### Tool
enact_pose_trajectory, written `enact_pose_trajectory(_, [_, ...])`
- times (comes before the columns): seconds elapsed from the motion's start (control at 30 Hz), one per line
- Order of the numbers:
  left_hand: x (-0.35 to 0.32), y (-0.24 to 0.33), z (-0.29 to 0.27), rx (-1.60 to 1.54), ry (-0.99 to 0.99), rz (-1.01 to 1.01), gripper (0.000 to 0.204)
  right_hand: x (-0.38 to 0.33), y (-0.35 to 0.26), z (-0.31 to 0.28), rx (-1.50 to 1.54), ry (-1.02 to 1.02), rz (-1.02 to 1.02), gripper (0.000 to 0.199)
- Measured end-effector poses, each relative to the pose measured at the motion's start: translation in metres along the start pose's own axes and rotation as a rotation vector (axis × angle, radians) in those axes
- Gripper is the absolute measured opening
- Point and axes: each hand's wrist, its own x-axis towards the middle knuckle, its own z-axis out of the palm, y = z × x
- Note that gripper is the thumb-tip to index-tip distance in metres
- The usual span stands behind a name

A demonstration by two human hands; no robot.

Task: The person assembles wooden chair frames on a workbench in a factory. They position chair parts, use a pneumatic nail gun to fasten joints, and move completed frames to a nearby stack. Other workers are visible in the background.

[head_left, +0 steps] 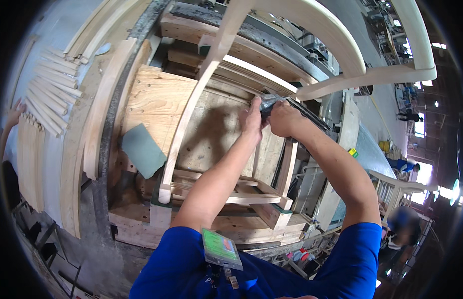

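Note:
A pale wooden chair frame (187,117) lies tipped over on a timber work stand, its curved back and arms rising at the upper right. Inside the frame, close to its upper rail, I hold a grey and black tool (271,101) that looks like a nail gun. My right hand (285,119) is closed around it, with a long black part showing beyond the wrist. My left hand (250,118) is closed against the tool's left side; its fingers are partly hidden. What the tool's tip touches cannot be seen.
A plywood board (159,102) and a grey-green sheet (143,151) lie left of the chair. Farther left, several wooden dowels (52,92) and long strips (31,169) rest on a table, where another person's hand (14,112) reaches in. Another chair (391,192) stands at the right.

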Motion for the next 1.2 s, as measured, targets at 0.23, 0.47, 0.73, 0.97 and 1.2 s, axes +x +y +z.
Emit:
enact_pose_trajectory(0.23, [-0.013, 0.0, -0.009, -0.036, -0.133, -0.101, 0.039, -0.011, 0.003, 0.003, -0.086, -0.022, -0.006, 0.062])
enact_pose_trajectory(0.47, [-0.006, 0.009, -0.017, 0.011, -0.142, -0.116, 0.04, -0.014, 0.003, 0.007, -0.072, 0.046, -0.066, 0.059])
enact_pose_trajectory(0.73, [-0.009, 0.043, -0.043, 0.227, -0.087, -0.25, 0.052, -0.028, -0.016, 0.004, -0.836, 0.349, -0.454, 0.064])
enact_pose_trajectory(0.97, [0.02, 0.056, -0.04, -0.122, -0.019, -0.047, 0.033, 0.007, -0.044, -0.033, -0.931, 0.379, -0.566, 0.06])
enact_pose_trajectory(1.2, [0.031, 0.06, -0.042, -0.158, -0.023, 0.006, 0.037, 0.018, -0.046, -0.037, -0.901, 0.43, -0.596, 0.058])
